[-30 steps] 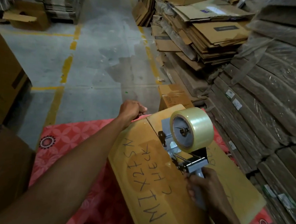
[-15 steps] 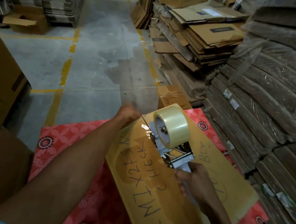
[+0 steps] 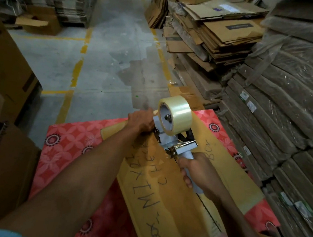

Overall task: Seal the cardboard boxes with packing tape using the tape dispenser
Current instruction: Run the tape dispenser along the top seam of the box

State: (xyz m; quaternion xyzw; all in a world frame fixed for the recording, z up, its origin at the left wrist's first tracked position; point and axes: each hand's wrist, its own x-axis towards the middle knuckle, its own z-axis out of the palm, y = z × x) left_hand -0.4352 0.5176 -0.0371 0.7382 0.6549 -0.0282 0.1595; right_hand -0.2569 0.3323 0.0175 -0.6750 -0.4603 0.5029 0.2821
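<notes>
Warehouse floor. Tape dispenser has advanced to box far edge; left hand grips edge, right hand grips handle; pass likely ending.

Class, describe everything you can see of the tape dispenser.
The tape dispenser is a pale grey, metal-looking hand tool with a large roll of clear tape on its side hub. It stands tilted on the far end of the cardboard box, over the centre seam. The right hand grips its handle; the left hand rests beside its front.
</notes>
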